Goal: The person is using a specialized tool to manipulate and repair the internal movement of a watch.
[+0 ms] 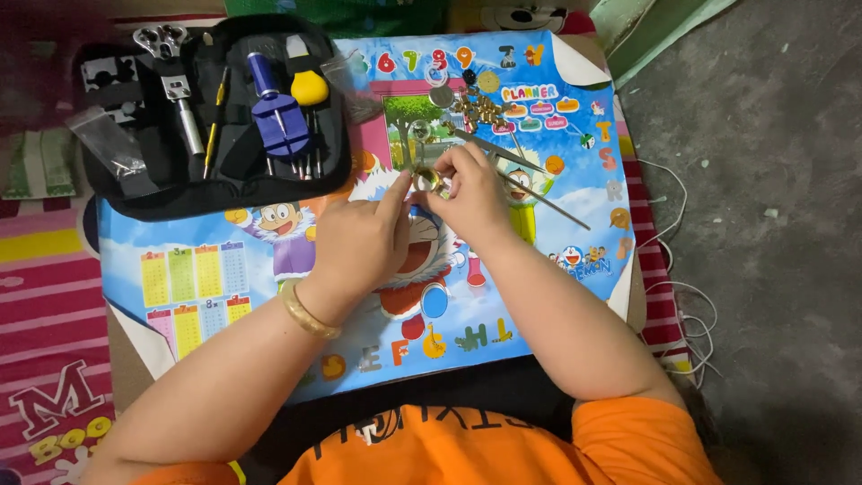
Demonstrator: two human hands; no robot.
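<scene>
Both hands, left hand point(359, 238) and right hand point(471, 193), pinch a small round metal part point(427, 179) between closed fingers above the cartoon mat point(539, 269), with the tool case point(215, 117) open just beyond for easy reach.

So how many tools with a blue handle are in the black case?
1. The blue-handled tool stands in the middle of the open black tool case, beside a yellow bulb. More could be hidden in the case's dark pockets.
</scene>
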